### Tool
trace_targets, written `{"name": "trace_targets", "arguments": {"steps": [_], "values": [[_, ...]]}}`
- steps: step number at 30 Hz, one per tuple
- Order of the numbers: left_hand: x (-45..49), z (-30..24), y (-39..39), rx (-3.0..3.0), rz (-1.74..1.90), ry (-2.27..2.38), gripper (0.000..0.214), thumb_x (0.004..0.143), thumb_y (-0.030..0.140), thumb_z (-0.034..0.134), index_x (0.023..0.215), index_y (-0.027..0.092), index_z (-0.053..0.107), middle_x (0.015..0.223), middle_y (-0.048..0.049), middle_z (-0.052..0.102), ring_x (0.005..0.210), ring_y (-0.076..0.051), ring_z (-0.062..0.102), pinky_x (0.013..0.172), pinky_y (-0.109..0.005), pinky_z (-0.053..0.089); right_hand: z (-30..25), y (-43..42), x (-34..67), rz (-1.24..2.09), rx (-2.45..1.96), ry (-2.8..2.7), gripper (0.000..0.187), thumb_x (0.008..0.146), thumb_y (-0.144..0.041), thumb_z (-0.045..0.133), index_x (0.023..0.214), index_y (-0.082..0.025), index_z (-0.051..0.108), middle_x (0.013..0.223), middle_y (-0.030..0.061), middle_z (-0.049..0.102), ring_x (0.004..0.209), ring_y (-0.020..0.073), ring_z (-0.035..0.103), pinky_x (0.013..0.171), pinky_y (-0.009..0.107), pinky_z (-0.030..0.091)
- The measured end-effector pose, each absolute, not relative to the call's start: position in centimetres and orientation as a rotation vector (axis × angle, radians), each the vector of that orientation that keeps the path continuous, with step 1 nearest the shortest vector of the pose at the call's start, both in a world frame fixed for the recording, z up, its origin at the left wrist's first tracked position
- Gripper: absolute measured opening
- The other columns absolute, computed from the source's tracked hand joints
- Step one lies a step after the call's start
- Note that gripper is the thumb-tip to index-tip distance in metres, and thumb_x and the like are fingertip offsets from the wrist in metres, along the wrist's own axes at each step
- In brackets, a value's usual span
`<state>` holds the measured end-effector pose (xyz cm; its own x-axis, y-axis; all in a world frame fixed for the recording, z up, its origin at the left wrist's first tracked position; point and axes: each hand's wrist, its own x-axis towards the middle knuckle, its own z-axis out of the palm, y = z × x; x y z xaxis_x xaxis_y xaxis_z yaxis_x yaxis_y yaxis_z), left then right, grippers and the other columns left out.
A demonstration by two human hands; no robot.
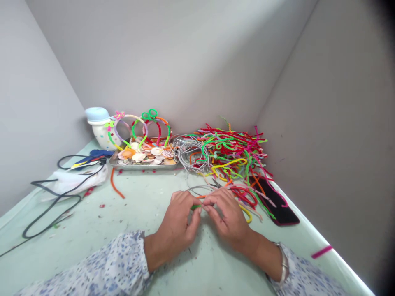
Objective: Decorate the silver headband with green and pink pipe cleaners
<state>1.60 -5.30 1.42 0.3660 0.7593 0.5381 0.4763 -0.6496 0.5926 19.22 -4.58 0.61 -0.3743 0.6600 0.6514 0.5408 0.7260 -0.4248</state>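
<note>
In front of me, at the middle of the table, my left hand [182,218] is closed in a pinch on a short piece of green pipe cleaner [196,206]. My right hand [228,216] meets it from the other side, thumb and forefinger pressed together at the end of the green piece. The fingers hide most of what lies between them. Just behind both hands is a loop of grey wire [197,187], and an orange pipe cleaner [202,196] shows between them; whether either is joined to the green piece I cannot tell.
A metal tray [148,167] of shells holds several pipe-cleaner headbands [115,127]. Beside it lie coiled grey wire [193,154] and a tangled pipe-cleaner pile [231,144]. A dark phone [279,205] lies right; a white jar [103,133] and black cable [58,197] are left.
</note>
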Motion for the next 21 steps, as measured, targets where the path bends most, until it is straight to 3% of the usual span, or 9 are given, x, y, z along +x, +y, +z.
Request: {"name": "trace_targets", "arguments": {"steps": [21], "values": [[1.66,1.26,-5.46,2.306,1.153,1.13,0.012,0.086,0.012,0.046,0.09,0.019,0.055,0.084,-0.0049,0.058,0.082,-0.022,0.052,0.079,-0.038,0.039,0.99,-4.84,19.21,0.264,-0.979,-2.031,0.005,0.091,-0.019,0.051,0.088,-0.021,0.055,0.083,0.0035,0.059,0.081,0.0207,0.053,0.076,0.037,0.039]]}}
